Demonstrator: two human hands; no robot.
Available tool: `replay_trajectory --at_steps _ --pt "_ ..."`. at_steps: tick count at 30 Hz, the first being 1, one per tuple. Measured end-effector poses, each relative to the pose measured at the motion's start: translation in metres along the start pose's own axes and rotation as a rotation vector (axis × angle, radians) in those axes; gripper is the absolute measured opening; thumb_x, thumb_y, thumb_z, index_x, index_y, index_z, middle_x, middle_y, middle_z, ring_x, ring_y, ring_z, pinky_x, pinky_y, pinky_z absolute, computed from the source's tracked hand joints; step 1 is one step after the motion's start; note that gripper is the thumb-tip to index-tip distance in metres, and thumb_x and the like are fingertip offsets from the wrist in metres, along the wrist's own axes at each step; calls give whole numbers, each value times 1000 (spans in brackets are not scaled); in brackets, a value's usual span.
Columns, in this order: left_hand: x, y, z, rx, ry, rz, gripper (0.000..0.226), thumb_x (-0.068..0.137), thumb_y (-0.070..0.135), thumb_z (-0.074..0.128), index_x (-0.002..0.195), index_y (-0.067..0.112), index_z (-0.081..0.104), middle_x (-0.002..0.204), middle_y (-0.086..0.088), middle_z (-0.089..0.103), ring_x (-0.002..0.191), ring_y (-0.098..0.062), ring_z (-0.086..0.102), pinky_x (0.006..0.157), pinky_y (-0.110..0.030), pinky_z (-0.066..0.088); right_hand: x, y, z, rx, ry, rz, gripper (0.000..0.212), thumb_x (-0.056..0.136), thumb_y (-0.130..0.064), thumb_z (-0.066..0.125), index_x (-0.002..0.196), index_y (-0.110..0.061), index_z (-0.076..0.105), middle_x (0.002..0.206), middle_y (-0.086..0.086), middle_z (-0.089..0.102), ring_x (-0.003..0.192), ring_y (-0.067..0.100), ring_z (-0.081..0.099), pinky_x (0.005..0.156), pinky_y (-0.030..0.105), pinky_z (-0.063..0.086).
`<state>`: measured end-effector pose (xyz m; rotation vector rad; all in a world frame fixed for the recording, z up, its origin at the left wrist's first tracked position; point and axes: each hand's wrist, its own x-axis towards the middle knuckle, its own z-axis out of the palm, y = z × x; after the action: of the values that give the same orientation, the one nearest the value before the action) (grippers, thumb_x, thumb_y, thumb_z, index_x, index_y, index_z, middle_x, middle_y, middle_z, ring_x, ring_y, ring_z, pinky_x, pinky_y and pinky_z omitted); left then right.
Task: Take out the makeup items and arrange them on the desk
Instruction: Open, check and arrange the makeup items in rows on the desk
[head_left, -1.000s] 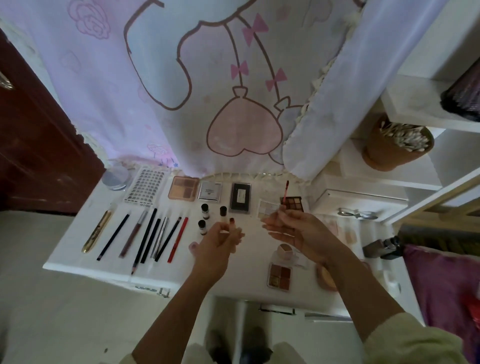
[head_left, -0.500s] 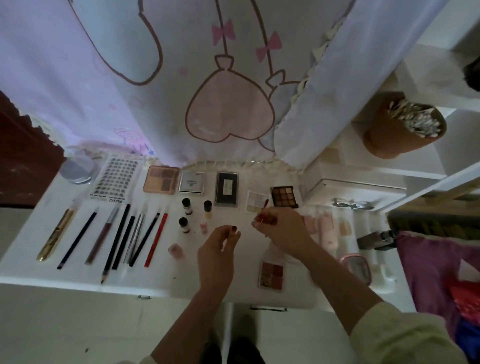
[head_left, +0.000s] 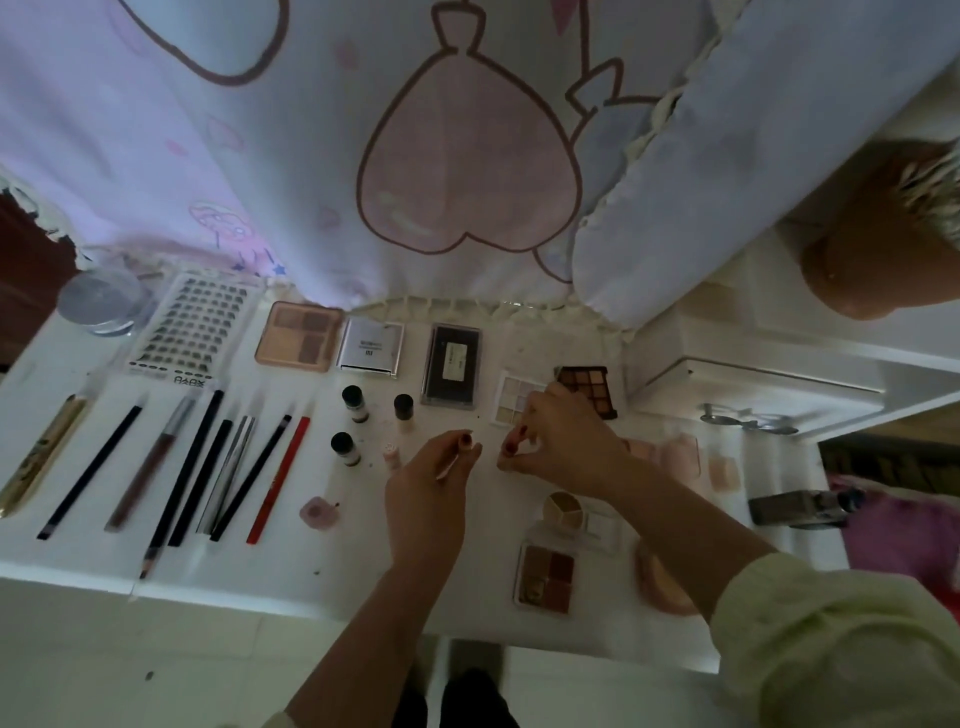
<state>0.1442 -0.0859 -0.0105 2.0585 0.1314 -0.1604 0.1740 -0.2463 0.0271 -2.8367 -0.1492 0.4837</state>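
Note:
Over the middle of the white desk (head_left: 363, 564), my left hand (head_left: 426, 493) pinches a thin pale tube (head_left: 448, 466) between thumb and fingers. My right hand (head_left: 566, 449) is just to its right and pinches a small dark-red lip applicator (head_left: 511, 446), tip down toward the tube. Laid out on the desk are a row of pencils and brushes (head_left: 223, 467), a lash tray (head_left: 195, 332), a peach palette (head_left: 298, 335), a silver compact (head_left: 370, 347), a black case (head_left: 452, 371), a white palette (head_left: 511, 402) and a dark palette (head_left: 589, 387).
Three small dark-capped bottles (head_left: 355, 404) and a pink pot (head_left: 318, 512) stand left of my hands. A blush palette (head_left: 545, 574), a round compact (head_left: 563, 506) and a puff (head_left: 657, 584) lie near the front right. A curtain (head_left: 467, 182) hangs behind; a brown swab cup (head_left: 878, 244) sits on the right shelf.
My right hand has lowered the red applicator from upright to beside the tube in my left hand. Both hands have come closer together and the view has tilted down.

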Motion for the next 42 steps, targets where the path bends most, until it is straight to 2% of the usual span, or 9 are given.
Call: replay_trajectory --at_steps 7,15,21,25,28,32,36,40,42 --pt "6 -7 8 -7 -35 7 23 93 28 61 115 24 67 96 23 61 82 22 51 71 0 38 5 5 6 -74 -9 -68 27 84 -54 63 102 -36 74 90 -10 41 102 14 35 73 31 13" --pt "8 -8 7 15 -55 11 23 93 32 60 113 23 67 93 22 60 80 14 53 72 -3 37 6 11 14 -55 4 -70 27 86 -51 63 104 -35 74 90 -12 40 102 13 35 78 30 17" --pt "9 -10 8 23 -56 0 27 91 30 62 117 23 65 106 12 67 84 9 53 77 -6 36 6 12 19 -42 26 -49 31 84 -52 65 104 -30 73 91 -11 42 100 12 35 80 30 21" --pt "8 -10 7 14 -47 9 24 91 31 63 114 24 65 94 23 62 81 18 51 99 -31 46 5 13 19 -31 13 -37 33 82 -52 67 107 -31 71 91 -12 41 101 11 34 84 32 25" --pt "7 -8 5 17 -66 -25 31 91 28 63 121 23 61 113 10 65 84 14 50 93 -20 43 3 13 15 -22 3 -28 41 80 -52 68 114 -29 68 94 -12 42 103 11 34 86 32 25" --pt "-6 -7 -1 45 -61 -25 42 91 26 63 132 22 54 130 5 59 104 2 48 91 -18 37 -7 16 -2 -7 15 -19 51 78 -50 71 124 -29 63 104 -8 51 105 13 35 92 34 28" --pt "-28 1 -15 19 0 108 36 90 19 64 126 22 59 122 12 59 106 0 52 99 -29 47 -22 18 -27 64 104 -46 54 73 -39 79 123 -26 64 102 -7 51 101 11 34 89 31 27" --pt "-37 8 -38 55 203 331 28 81 5 73 108 14 68 106 13 58 95 -9 62 102 -27 46 -30 3 -45 115 252 -157 50 67 -31 85 113 -19 70 90 -6 55 91 13 39 81 41 39" --pt "-36 7 -52 42 265 353 26 82 8 73 106 16 66 105 9 62 91 -8 63 91 -36 53 -27 -16 -50 142 292 -209 46 68 -30 85 110 -16 71 87 -7 55 90 13 41 78 37 39"
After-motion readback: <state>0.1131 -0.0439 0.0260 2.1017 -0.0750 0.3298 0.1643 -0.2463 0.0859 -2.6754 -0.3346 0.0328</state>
